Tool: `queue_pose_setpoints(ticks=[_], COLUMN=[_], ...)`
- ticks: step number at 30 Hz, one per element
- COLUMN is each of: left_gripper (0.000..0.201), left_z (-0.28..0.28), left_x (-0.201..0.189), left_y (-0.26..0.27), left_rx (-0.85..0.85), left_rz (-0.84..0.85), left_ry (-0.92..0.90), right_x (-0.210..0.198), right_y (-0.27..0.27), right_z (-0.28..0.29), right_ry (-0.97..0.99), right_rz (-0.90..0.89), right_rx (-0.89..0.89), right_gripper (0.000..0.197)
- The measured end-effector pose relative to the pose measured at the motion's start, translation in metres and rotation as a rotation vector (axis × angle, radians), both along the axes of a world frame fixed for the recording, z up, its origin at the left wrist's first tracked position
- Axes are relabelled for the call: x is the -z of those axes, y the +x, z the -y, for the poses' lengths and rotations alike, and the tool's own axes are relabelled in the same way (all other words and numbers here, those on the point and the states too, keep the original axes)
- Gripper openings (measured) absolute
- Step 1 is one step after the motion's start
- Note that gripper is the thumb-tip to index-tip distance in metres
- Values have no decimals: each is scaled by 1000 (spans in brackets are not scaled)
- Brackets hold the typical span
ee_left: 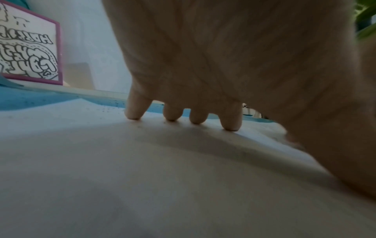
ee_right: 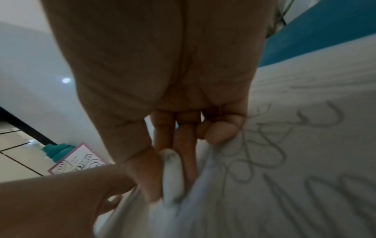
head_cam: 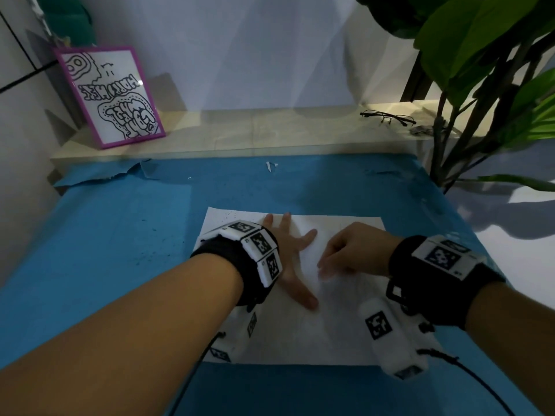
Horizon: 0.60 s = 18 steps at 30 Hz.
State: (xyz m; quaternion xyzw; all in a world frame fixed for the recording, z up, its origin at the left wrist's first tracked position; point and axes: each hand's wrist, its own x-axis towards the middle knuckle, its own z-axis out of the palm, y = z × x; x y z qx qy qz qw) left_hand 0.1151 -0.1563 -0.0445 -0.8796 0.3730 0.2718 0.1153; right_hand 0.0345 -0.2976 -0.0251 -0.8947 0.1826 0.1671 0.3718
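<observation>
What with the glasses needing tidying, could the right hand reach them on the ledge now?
Probably not yet: the right hand pinches a white eraser-like piece on the paper. Nothing blocks the way to the glasses, but they lie far back.

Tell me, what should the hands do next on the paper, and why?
Probably rub the eraser across the pencil marks beside it. The left hand lies flat on the paper, steadying it, and the right hand pinches the smudged white eraser at the sheet, next to the marks.

Dim light here: white wall (head_cam: 240,55) at twelve o'clock, framed drawing (head_cam: 111,97) at ten, leafy plant (head_cam: 480,55) at two.
</observation>
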Motion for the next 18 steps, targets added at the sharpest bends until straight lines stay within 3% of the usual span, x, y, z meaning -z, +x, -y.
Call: queue_pose_setpoints(ticks=[3, 6, 10, 14, 18], left_gripper=[129, 129, 128, 129, 128], left_z=[2, 1, 3, 3, 4], left_x=[-3, -3, -2, -3, -4], left_y=[-1, -1, -1, -1, -2], left_rx=[-8, -10, -22, -24, -36], left_rz=[-10, -5, -22, -21, -28], left_ry=[9, 2, 4, 10, 5], right_x=[0, -2, -4, -4, -5], right_y=[5, 4, 7, -1, 2], right_z=[0, -5, 3, 0, 9], right_ry=[-27, -57, -59, -67, -70], right_rz=[88, -27, 63, -78, 22], right_rx=[55, -42, 81, -74, 35], right_gripper=[7, 6, 7, 4, 9])
